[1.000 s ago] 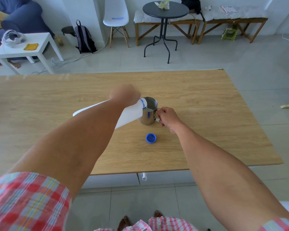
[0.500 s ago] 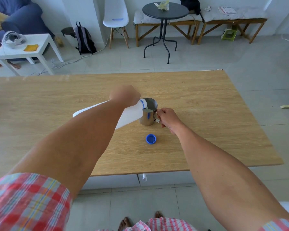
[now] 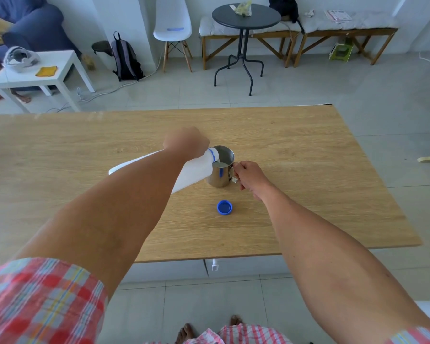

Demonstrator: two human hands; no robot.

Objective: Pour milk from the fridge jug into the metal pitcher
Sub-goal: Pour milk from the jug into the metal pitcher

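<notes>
A white plastic milk jug lies tipped steeply to the right, its blue-ringed mouth over the rim of the metal pitcher. My left hand grips the jug from above. A thin stream of milk falls into the pitcher, and white milk shows inside it. The pitcher stands upright on the wooden table. My right hand is closed on the pitcher's handle at its right side. My left forearm hides most of the jug's body.
The jug's blue cap lies on the table just in front of the pitcher. Beyond the table are a white side table, a white chair, a round dark table and wooden benches.
Both hands, the jug and the pitcher keep nearly the same pose. The milk level inside the pitcher looks slightly higher.
</notes>
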